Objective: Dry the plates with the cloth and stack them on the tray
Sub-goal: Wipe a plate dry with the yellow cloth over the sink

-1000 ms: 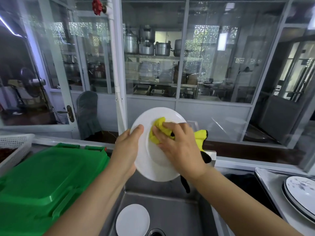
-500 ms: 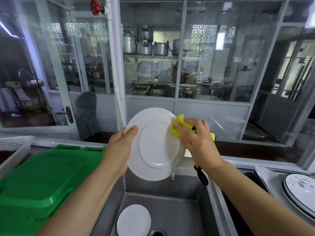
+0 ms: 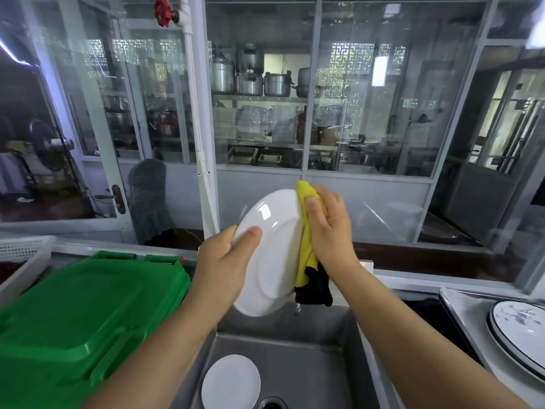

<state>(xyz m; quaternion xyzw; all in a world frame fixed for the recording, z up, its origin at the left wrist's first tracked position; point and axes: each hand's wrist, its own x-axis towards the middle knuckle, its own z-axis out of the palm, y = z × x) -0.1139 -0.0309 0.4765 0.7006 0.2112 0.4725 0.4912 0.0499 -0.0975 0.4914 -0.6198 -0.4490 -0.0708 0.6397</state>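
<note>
We stood at a steel sink [image 3: 295,364], with a big green plastic lid [image 3: 79,314] covering the bin to our left and a white perforated basket [image 3: 23,255] beyond it. On the right, a steel tray [image 3: 469,314] carried a stack of patterned plates [image 3: 522,338] — their rims ran out of the frame. Over the basin we held a white plate [image 3: 271,252] tilted on edge, its underside toward us. Our left hand [image 3: 227,261] gripped the plate's left rim, thumb curled over the back. Our right hand [image 3: 330,228] clamped a yellow-and-black cloth [image 3: 308,255] round the plate's right rim, thumb on the near side — the cloth's black end hung loose below. A second, smaller white plate [image 3: 231,385] lay flat in the basin beside the drain [image 3: 271,404].
</note>
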